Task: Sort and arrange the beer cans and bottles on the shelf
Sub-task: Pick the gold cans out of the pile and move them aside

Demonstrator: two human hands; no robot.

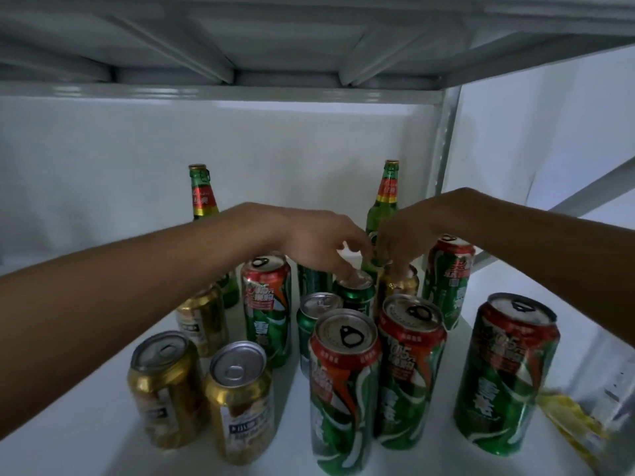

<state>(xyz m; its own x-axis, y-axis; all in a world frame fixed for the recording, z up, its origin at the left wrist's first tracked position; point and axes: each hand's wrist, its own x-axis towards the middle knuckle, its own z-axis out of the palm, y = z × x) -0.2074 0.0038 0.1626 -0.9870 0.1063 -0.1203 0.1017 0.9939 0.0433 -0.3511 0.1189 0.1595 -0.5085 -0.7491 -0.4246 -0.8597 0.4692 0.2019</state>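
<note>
- Two hands are at work over the middle of the shelf (86, 438), so treat this as a paired lift and settle each grip before either can leaves the surface.
- At the left front, three gold cans (165, 389) stand upright and close together with no hand on them; I'd judge that cluster the natural home for any other gold can, so leave it undisturbed as your arm passes over it.
- Behind them the left bottle (202, 194) stands at the back, its lower body hidden by your forearm. Keep that forearm high so it doesn't nudge the neck.
- Your left hand (319, 242) reaches down with fingers curled onto the top of the short green can (354, 292). Take it by the rim with fingertips spread around the lid, and lift straight up, because taller cans stand just beside it.
- Your right hand (402, 242) comes down on the gold can (398, 286) next to it; its fingertips appear to pinch the rim, though they are blurred and I can't be sure the grip is closed.
- Right bottle (383, 207) stands directly behind both hands, so draw the cans toward you, not back.
- Tall green-and-red cans (343, 389) crowd the front and right; clear their tops before moving sideways.
- At the far right edge lies a clear bag (591, 407); keep cans away from it.
</note>
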